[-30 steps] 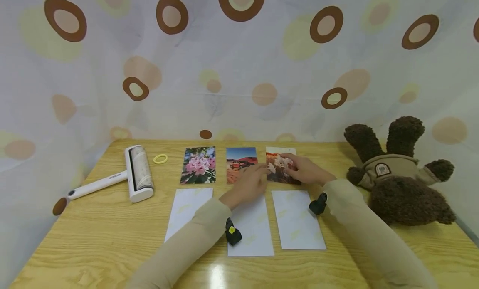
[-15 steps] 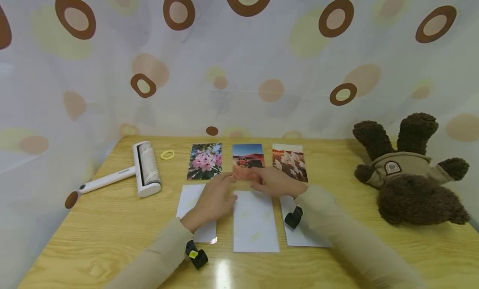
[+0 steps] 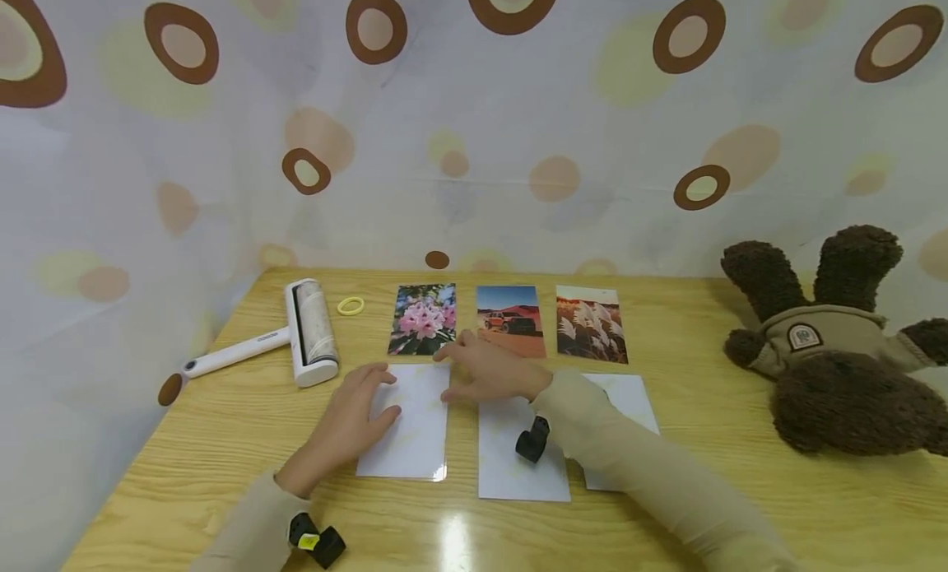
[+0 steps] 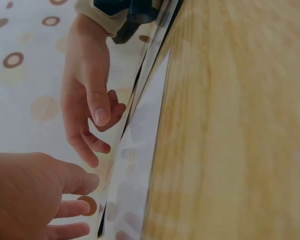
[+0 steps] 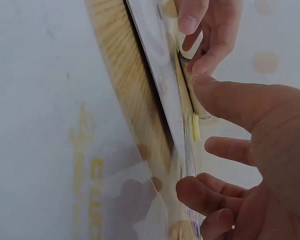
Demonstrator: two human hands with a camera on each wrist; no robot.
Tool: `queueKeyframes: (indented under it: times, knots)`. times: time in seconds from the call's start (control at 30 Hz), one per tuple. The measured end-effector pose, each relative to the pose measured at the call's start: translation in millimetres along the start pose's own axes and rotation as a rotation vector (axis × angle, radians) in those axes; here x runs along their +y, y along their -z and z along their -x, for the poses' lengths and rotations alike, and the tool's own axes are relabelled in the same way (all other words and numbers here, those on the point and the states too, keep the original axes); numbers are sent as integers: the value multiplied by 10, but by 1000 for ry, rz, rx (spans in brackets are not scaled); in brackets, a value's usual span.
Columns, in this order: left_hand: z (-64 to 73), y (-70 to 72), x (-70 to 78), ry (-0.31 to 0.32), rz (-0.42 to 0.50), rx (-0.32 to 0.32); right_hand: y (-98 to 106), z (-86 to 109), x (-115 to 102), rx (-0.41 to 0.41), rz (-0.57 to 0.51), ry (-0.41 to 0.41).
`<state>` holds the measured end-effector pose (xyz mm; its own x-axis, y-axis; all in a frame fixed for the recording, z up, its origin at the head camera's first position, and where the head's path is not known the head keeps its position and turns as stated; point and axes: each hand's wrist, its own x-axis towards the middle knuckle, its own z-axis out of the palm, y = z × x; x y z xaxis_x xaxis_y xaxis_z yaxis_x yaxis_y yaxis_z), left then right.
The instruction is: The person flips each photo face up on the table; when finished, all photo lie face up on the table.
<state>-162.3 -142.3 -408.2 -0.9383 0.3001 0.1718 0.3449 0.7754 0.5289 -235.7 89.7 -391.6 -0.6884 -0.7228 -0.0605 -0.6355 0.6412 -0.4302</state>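
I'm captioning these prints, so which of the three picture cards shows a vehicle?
The middle card of the picture row: it shows a red off-roader on desert sand. The left card shows pink flowers; the right card, pale feathery grass.

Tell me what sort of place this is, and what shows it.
Probably a staged tabletop workspace, though the wider room isn't visible: a spotted backdrop stands right behind the wooden table, where three photos lie in a row beyond three white sheets.

Three photos (image 3: 511,321), three sheets (image 3: 511,477), two hands (image 3: 494,373)
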Motion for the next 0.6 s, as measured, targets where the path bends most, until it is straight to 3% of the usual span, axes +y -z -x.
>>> queueKeyframes:
  times: [0.17,0.3,0.43,0.6]
  knots:
    - [131,77,-150,-15,-3,-24,-54,-56,-122,-59,0,-95]
    - [152,158,-224,-29,-2,-105,-90,-63,-168,-79,7,-120]
    - [187,205,-263,-2,20,-189,-135,-73,-206,-79,12,-137]
    - [230,223,-286,15,37,-185,-143,-91,-278,-93,-10,-171]
